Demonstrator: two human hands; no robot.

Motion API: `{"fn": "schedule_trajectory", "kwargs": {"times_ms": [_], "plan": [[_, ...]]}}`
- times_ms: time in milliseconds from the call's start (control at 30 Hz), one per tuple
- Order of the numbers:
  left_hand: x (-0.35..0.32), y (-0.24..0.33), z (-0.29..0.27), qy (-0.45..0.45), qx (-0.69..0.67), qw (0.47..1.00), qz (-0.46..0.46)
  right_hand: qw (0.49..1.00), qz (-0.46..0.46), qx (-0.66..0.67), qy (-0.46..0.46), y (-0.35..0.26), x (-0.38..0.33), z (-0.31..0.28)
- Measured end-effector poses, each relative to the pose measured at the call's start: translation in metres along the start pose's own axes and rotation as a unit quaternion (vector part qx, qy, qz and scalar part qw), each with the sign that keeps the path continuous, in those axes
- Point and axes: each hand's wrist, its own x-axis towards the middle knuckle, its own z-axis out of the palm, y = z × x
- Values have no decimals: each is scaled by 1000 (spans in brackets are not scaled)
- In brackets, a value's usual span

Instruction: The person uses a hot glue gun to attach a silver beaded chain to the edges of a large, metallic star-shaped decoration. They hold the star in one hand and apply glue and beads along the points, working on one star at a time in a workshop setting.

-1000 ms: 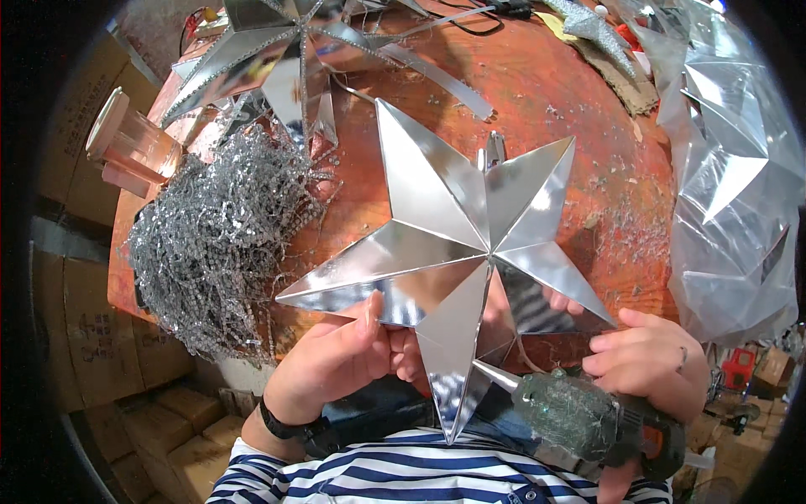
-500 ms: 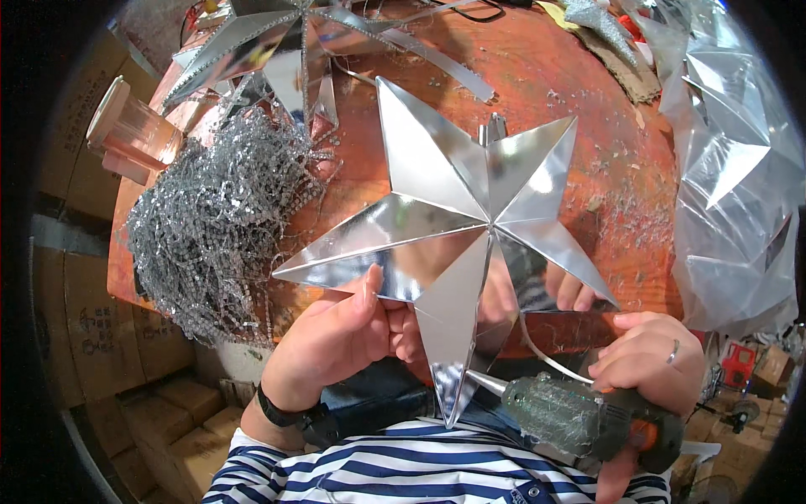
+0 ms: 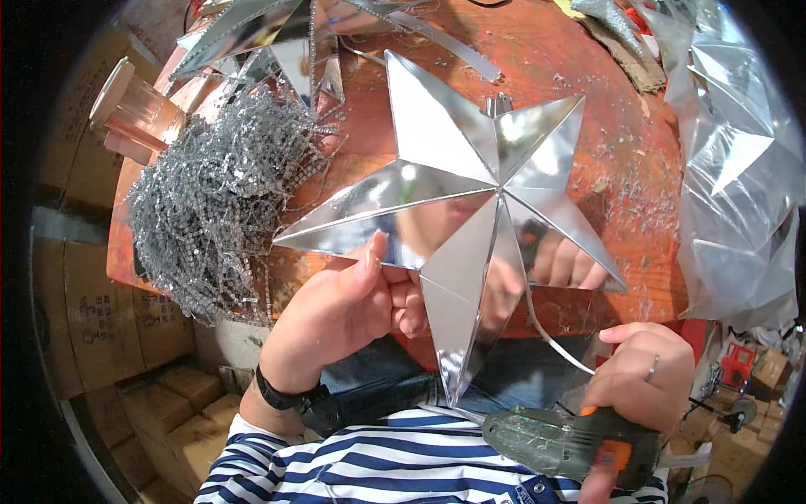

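Observation:
A shiny silver five-pointed star (image 3: pixel 470 202) with mirror-like faces is held up over the table's near edge. My left hand (image 3: pixel 348 307) grips it between its left and lower points, thumb on the front face. My right hand (image 3: pixel 642 378) holds a dark green glue gun (image 3: pixel 562 441) with an orange trigger, low at the right, its nozzle pointing left toward the star's lower tip. A thin silvery strip (image 3: pixel 550 336) curves from the star down to the right hand.
A heap of silver bead chain (image 3: pixel 210 202) lies on the worn red table (image 3: pixel 621 168) at left. More silver stars (image 3: pixel 252 34) lie at the back. Stars in clear plastic bags (image 3: pixel 739 168) are stacked at right. Cardboard boxes (image 3: pixel 101 319) stand below left.
The star has been brought closer and tilted slightly in my left hand. My right hand with the glue gun has stayed low at the right.

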Motion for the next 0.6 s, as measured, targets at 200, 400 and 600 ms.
{"fn": "schedule_trajectory", "kwargs": {"times_ms": [200, 400, 600], "plan": [[-3, -8, -4, 7, -83, 993, 84, 997, -49, 9, -64, 7, -12, -20], [-28, -5, -15, -4, 59, 984, 166, 933, 141, 129, 304, 33, -90, -4], [-84, 30, -12, -125, 489, 862, 50, 894, 345, -12, 287, 41, -66, 12]]}}
